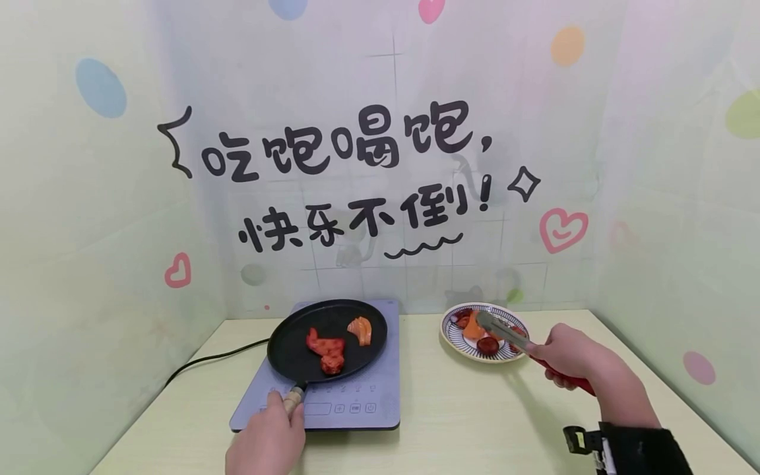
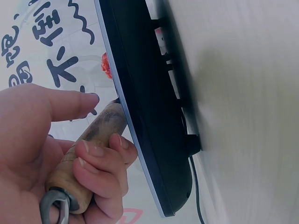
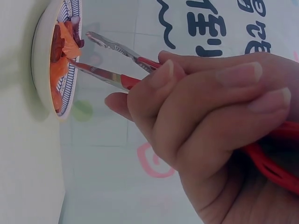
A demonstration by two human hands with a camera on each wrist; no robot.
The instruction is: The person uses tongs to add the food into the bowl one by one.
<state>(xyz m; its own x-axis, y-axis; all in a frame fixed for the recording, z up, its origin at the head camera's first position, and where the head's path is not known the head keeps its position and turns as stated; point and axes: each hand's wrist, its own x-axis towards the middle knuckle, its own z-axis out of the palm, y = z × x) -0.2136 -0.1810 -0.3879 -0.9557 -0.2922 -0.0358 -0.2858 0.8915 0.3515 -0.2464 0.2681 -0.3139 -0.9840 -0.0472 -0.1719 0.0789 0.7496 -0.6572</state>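
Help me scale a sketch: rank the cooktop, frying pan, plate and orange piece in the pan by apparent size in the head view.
1. Cooktop, partly hidden
2. Frying pan
3. Plate
4. Orange piece

The frying pan (image 1: pixel 356 359) is black, the induction cooktop (image 1: pixel 386 396) lavender, the tongs (image 1: pixel 510 336) silver and red. Blue lines pattern the white plate (image 1: pixel 454 341). Pale stripes mark the orange salmon slice (image 1: pixel 363 331).

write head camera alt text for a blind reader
A person's right hand holds tongs at a plate of food; the left hand grips the handle of a pan of red and orange food on a cooktop.
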